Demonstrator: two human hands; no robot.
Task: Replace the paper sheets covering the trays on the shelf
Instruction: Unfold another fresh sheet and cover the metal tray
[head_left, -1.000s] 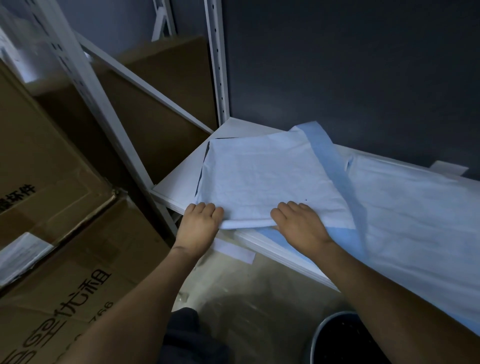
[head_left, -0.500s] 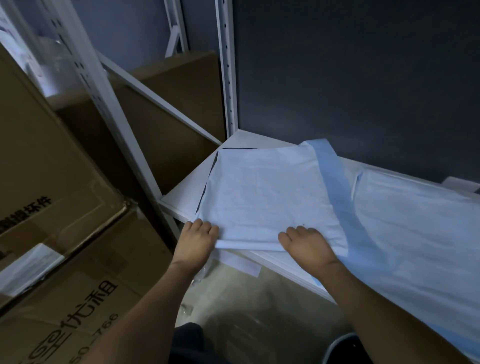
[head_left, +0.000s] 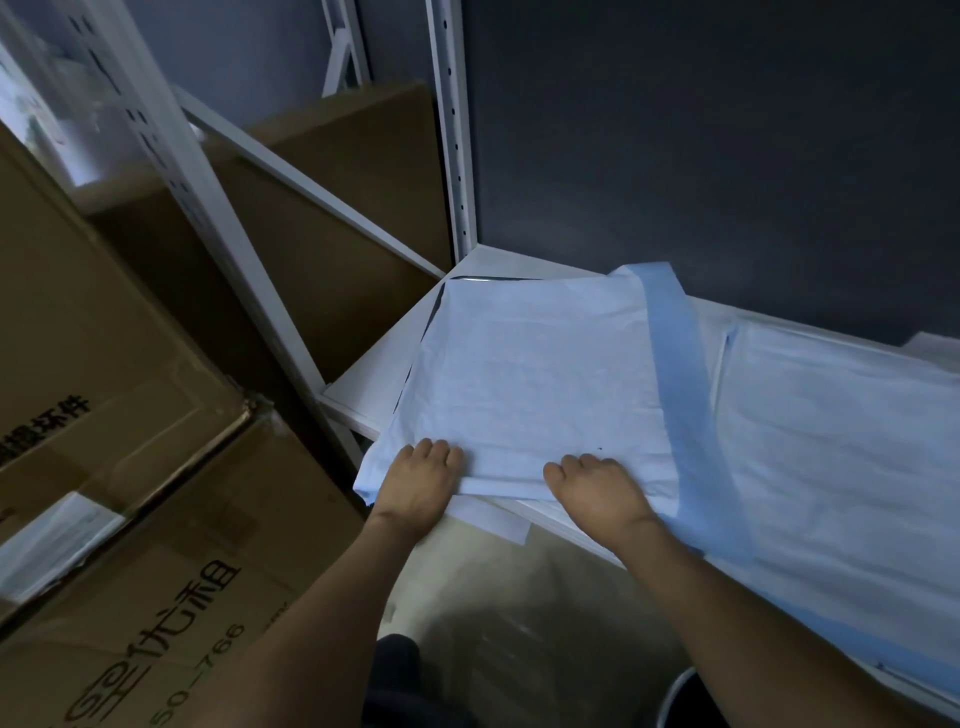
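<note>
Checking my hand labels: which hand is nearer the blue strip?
Right. The right hand grips the sheet at its front edge, just left of the blue strip; the left hand grips it farther left.

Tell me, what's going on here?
A person works at a white shelf. The left hand and right hand both grip the near edge of a pale sheet lying over a tray, of which only a dark rim shows at the left and back. A blue strip runs along the sheet's right side. Cardboard boxes stand to the left. Whether the sheet is going on or coming off cannot be told.
</note>
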